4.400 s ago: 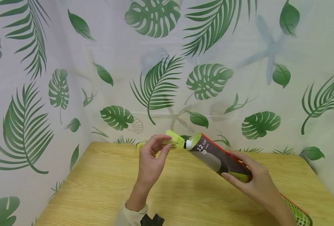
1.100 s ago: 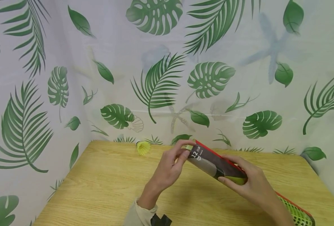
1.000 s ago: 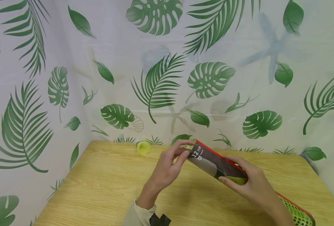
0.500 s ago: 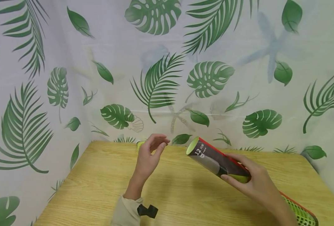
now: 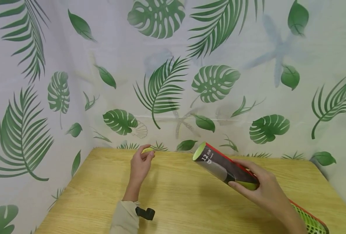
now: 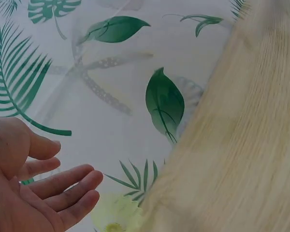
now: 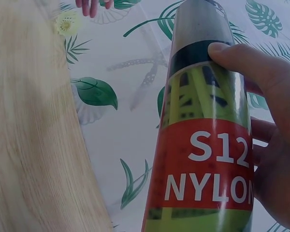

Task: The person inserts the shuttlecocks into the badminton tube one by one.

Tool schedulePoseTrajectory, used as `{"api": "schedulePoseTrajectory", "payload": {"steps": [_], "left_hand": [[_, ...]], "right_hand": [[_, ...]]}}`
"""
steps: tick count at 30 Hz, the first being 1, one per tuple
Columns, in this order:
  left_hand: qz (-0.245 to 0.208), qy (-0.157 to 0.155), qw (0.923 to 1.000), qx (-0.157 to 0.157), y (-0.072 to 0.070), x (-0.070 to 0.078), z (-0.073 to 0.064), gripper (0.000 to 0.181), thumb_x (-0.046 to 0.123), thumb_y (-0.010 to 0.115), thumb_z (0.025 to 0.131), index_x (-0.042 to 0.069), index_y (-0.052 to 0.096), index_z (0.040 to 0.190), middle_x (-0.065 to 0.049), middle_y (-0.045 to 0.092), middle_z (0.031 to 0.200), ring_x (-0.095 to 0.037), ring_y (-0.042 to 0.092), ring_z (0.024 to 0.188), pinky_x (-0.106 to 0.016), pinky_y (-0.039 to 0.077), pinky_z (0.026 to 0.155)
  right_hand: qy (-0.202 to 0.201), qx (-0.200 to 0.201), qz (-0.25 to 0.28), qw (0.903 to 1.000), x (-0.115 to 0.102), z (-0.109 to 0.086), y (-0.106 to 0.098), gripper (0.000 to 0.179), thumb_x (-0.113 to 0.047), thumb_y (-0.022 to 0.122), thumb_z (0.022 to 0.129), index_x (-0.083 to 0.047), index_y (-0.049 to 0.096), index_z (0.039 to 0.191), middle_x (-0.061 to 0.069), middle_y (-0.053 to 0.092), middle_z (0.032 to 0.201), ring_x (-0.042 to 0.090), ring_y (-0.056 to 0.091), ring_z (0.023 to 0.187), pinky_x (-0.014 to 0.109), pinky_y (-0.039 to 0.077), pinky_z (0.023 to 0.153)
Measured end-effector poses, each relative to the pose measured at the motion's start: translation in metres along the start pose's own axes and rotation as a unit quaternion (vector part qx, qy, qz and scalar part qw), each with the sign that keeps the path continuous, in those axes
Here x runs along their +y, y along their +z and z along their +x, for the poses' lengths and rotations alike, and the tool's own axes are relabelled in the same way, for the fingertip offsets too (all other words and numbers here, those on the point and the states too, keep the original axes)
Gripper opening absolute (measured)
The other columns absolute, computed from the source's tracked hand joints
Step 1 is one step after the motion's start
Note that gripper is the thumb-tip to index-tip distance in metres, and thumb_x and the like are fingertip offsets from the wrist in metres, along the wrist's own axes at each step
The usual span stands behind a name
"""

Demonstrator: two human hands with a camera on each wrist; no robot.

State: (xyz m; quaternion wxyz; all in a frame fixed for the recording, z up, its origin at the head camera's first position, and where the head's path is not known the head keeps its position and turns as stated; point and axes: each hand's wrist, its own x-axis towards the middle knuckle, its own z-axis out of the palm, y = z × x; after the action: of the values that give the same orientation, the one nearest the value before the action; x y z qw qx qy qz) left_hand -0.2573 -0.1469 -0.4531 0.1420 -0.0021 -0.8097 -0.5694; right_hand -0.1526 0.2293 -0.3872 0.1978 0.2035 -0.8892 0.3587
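My right hand (image 5: 267,187) grips a long shuttlecock tube (image 5: 216,162), fingers and thumb curled round it. The tube is tilted, its round end (image 5: 200,151) up and to the left. In the right wrist view, the clear wall of the tube (image 7: 203,164) carries a red band reading "S12 NYLON", with yellow-green shuttlecocks showing through. At the back edge of the table, my left hand (image 5: 140,164) is beside a yellow shuttlecock (image 5: 148,149), which its fingers partly hide. In the left wrist view, the fingers are loosely bent and the shuttlecock (image 6: 118,212) shows just beyond them.
The wood-grain table (image 5: 175,201) ends at a white leaf-print sheet (image 5: 173,81) at the back; the sheet also runs along the left side. Past my right forearm, the lower end of the tube (image 5: 308,217) shows at the bottom right. A black strap unit (image 5: 145,213) sits on my left wrist.
A shuttlecock in my left hand went to the mouth of the tube and is no longer seen outside it. My left hand has since moved left to the shuttlecock at the table's back edge.
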Motion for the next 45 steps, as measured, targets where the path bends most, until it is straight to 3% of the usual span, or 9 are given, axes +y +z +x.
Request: {"api": "schedulePoseTrajectory", "payload": {"steps": [4, 11, 19, 27, 31, 38, 42, 45], "left_hand": [[0.023, -0.032, 0.9992, 0.011, 0.003, -0.015, -0.001, 0.037, 0.014, 0.062, 0.103, 0.006, 0.057, 0.139, -0.02, 0.075, 0.107, -0.036, 0.073, 0.102, -0.051, 0.058, 0.083], [0.013, -0.065, 0.9968, 0.046, 0.01, -0.041, -0.001, 0.046, 0.012, 0.062, 0.103, 0.002, 0.049, 0.146, -0.026, 0.068, 0.123, -0.042, 0.069, 0.109, -0.052, 0.058, 0.09], [-0.045, -0.109, 0.9913, 0.058, 0.0, -0.056, 0.013, 0.051, 0.011, 0.058, 0.103, -0.001, 0.045, 0.151, -0.027, 0.059, 0.138, -0.043, 0.066, 0.116, -0.042, 0.059, 0.091], [-0.031, -0.126, 0.985, 0.113, -0.009, -0.056, 0.019, 0.036, 0.012, 0.063, 0.1, -0.005, 0.065, 0.131, -0.024, 0.07, 0.118, -0.039, 0.071, 0.105, -0.019, 0.058, 0.072], [-0.017, -0.122, 0.984, 0.128, -0.012, -0.057, 0.02, 0.029, 0.013, 0.067, 0.098, -0.005, 0.07, 0.121, -0.022, 0.074, 0.109, -0.036, 0.074, 0.097, -0.015, 0.056, 0.067], [0.051, -0.097, 0.9853, 0.131, -0.017, -0.052, 0.017, 0.022, 0.018, 0.077, 0.093, -0.001, 0.074, 0.104, -0.019, 0.076, 0.1, -0.031, 0.074, 0.089, -0.02, 0.055, 0.066], [0.079, -0.085, 0.9849, 0.129, -0.02, -0.045, 0.013, 0.016, 0.014, 0.076, 0.091, 0.001, 0.074, 0.101, -0.017, 0.076, 0.097, -0.031, 0.072, 0.091, -0.034, 0.056, 0.076], [0.075, -0.074, 0.9868, 0.122, -0.021, -0.037, 0.011, 0.013, 0.009, 0.073, 0.091, 0.001, 0.073, 0.102, -0.017, 0.075, 0.097, -0.032, 0.071, 0.094, -0.042, 0.057, 0.083]], "right_hand": [[0.015, 0.001, -0.004, 0.9999, 0.0, -0.002, -0.001, 0.069, -0.024, 0.093, 0.078, -0.032, 0.061, 0.138, -0.005, 0.068, 0.125, 0.012, 0.064, 0.095, 0.018, 0.053, 0.073], [0.021, 0.004, -0.003, 0.9998, 0.002, -0.003, -0.002, 0.069, -0.025, 0.092, 0.079, -0.03, 0.061, 0.14, -0.004, 0.068, 0.126, 0.013, 0.064, 0.096, 0.022, 0.055, 0.072], [0.02, 0.002, 0.018, 0.9996, 0.004, -0.002, -0.001, 0.07, -0.022, 0.093, 0.078, -0.032, 0.06, 0.139, -0.006, 0.068, 0.125, 0.014, 0.065, 0.096, 0.02, 0.055, 0.072], [0.017, 0.007, 0.015, 0.9997, 0.005, -0.001, -0.004, 0.07, -0.022, 0.092, 0.079, -0.032, 0.06, 0.14, -0.004, 0.069, 0.124, 0.014, 0.065, 0.095, 0.02, 0.055, 0.073], [0.014, 0.007, 0.016, 0.9997, 0.005, -0.002, -0.005, 0.07, -0.021, 0.092, 0.078, -0.031, 0.06, 0.14, -0.003, 0.069, 0.124, 0.014, 0.065, 0.095, 0.02, 0.055, 0.073], [0.008, 0.012, 0.005, 0.9999, 0.006, -0.003, -0.009, 0.07, -0.02, 0.093, 0.077, -0.029, 0.061, 0.139, -0.003, 0.069, 0.124, 0.012, 0.064, 0.095, 0.019, 0.054, 0.073], [0.011, 0.012, -0.001, 0.9999, 0.007, -0.002, -0.011, 0.069, -0.022, 0.093, 0.078, -0.029, 0.061, 0.139, -0.003, 0.069, 0.125, 0.013, 0.064, 0.096, 0.019, 0.054, 0.074], [0.013, 0.01, -0.003, 0.9999, 0.009, -0.002, -0.012, 0.069, -0.022, 0.092, 0.078, -0.029, 0.061, 0.139, -0.002, 0.068, 0.127, 0.013, 0.064, 0.097, 0.021, 0.055, 0.074]]}}
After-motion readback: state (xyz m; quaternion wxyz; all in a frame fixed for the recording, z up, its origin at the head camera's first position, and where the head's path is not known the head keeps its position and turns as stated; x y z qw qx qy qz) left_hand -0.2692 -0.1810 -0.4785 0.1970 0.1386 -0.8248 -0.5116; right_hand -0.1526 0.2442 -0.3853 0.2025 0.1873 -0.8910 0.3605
